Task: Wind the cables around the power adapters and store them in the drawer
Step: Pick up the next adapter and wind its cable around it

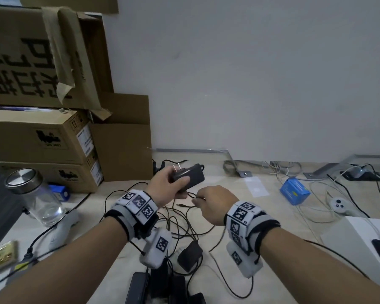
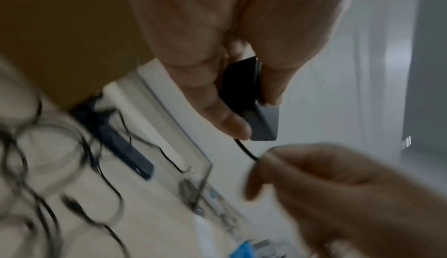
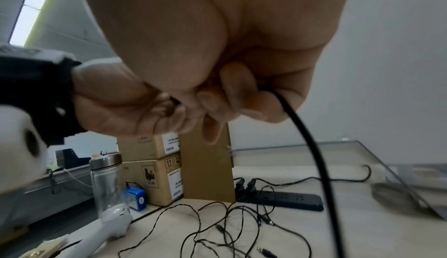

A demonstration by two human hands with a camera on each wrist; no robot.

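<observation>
So I've got one adapter (image 1: 188, 175) up off the worktop (image 1: 270, 207) in my left hand (image 1: 169, 185), fingers curled round the body, prongs sticking up at the far end. My right hand (image 1: 215, 204) sits just beside the adapter and pinches its cable (image 3: 312, 147) between thumb and fingertips. The right wrist view shows the cable running out of the pinch and dropping toward the worktop. The left wrist view is blurry, but you can see the cord leaving the adapter's end and going straight into the right hand.

Progress-wise, I'd say barely started. I can't see any wraps on the adapter body, so it looks like the first loop is only being set up. Most of the cord seems to trail down into the tangle (image 1: 180, 224) lying right below the adapter, and I honestly can't tell which strand belongs to which brick in there.

Still to do: a bunch more adapters (image 1: 162, 279) sit on the near side of that tangle, close to me, with none of them wound as far as I can make out. No drawer shows in any view, so nothing's stored yet as far as I can judge.

Other stuff near the adapter: a power strip (image 3: 283, 199) just behind it by the wall, boxes (image 1: 42, 137) off to its left.
</observation>
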